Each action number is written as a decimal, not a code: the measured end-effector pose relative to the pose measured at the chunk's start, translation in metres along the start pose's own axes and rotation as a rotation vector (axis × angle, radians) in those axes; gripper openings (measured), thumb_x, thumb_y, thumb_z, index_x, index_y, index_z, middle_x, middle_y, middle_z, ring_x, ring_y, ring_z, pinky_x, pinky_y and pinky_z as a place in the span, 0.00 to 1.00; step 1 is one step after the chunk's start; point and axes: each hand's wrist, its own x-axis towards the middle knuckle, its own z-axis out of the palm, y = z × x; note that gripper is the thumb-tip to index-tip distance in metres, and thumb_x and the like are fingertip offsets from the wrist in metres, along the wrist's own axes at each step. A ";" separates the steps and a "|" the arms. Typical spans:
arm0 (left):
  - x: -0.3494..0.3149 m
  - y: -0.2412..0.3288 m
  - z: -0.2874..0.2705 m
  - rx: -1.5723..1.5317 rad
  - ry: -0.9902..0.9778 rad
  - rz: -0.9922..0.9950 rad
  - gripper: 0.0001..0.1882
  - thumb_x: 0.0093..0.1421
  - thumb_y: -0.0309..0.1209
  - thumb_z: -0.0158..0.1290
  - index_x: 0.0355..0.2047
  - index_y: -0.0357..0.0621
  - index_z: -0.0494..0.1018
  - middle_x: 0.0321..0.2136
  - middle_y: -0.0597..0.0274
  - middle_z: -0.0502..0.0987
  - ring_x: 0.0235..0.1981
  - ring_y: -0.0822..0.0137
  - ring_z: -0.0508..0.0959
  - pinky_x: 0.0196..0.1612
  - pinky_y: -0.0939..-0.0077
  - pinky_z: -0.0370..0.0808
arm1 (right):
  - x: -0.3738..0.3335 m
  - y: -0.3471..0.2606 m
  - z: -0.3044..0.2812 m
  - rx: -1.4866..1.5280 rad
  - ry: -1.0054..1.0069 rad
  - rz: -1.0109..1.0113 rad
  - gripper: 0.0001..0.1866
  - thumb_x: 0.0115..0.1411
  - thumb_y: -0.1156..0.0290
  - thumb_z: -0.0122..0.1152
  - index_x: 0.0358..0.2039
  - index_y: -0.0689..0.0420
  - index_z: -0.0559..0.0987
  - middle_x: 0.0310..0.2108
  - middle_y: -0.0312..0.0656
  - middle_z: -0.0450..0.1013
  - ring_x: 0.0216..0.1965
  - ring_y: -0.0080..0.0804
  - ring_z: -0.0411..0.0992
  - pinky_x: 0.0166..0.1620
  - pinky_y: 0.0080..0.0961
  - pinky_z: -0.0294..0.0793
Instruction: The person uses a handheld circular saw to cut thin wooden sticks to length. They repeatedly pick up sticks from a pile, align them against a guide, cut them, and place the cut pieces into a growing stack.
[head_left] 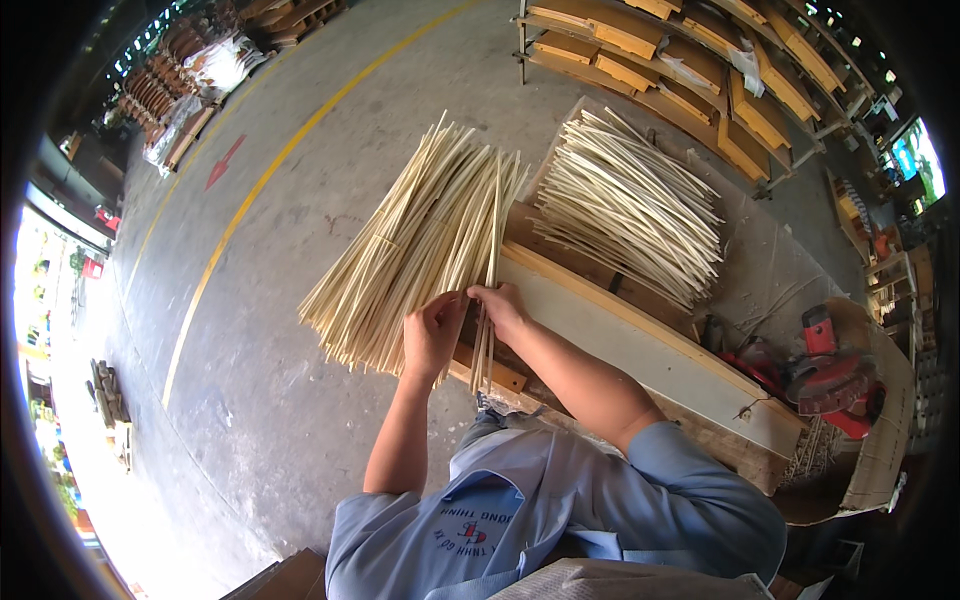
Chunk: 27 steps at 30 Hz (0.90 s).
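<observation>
A large bundle of thin, pale wooden sticks (395,245) lies fanned out in front of me, leaning against the workbench. A tie seems to run around its left part. My right hand (505,308) is closed on a few thin sticks (484,355) at the bundle's right side, their lower ends hanging below the fingers. Close beside it, my left hand (432,328) is closed in a pinch over the bundle's lower right part. Its fingertips meet those of the right hand, and whatever lies between them is too small to make out.
A second pile of pale sticks (635,200) rests on the workbench to the right. A long wooden rail (650,325) edges the bench. A red power saw (830,380) stands at the right. Racks of wooden boards (690,70) fill the back right; a yellow line (270,165) crosses the concrete floor.
</observation>
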 end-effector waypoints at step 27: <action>0.005 0.025 0.002 0.191 -0.047 0.054 0.13 0.68 0.33 0.58 0.48 0.40 0.84 0.30 0.51 0.86 0.32 0.58 0.88 0.37 0.68 0.81 | -0.126 -0.051 -0.105 0.347 -0.385 -0.007 0.13 0.73 0.57 0.63 0.40 0.49 0.71 0.21 0.26 0.62 0.18 0.16 0.57 0.20 0.19 0.58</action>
